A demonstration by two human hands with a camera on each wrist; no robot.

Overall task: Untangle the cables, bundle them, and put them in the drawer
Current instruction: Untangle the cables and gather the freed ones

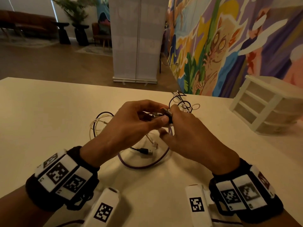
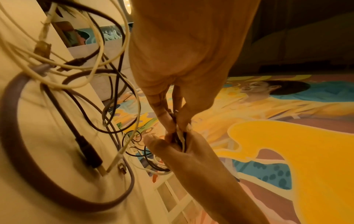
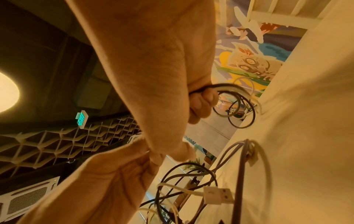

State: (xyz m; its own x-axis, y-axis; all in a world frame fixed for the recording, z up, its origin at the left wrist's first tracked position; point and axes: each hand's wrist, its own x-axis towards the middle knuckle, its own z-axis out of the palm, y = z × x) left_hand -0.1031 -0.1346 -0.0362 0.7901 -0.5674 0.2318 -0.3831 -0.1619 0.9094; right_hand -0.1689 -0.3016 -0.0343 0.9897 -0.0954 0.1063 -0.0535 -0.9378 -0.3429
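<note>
Two hands meet above the middle of the table [image 1: 49, 112], and we see both working at one knot in the cables [image 1: 101, 123]. Our left hand [image 1: 131, 122] pinches a few strands between thumb and fingertips; our right hand [image 1: 185, 133] curls its fingers round a dark strand and a white one at the same spot, just against the left.

Progress: we judge the task to be at its first stage. The tangle is not yet undone: black, white and purple lines cross one another on the table below and beyond the hands. A thick purple cable [image 1: 147, 164] loops loose beneath the wrists, and a black plug [image 1: 145, 151] lies inside that loop beside a pale connector. A second clump of thin black and white loops [image 1: 183, 102] sits just beyond the right hand.

Remaining: no separate bundle shows anywhere, so the sorting, the coiling and the stowing all appear to lie ahead. The white drawer unit [image 1: 268, 104] stands well apart at the table's right edge, all its drawers closed.
</note>
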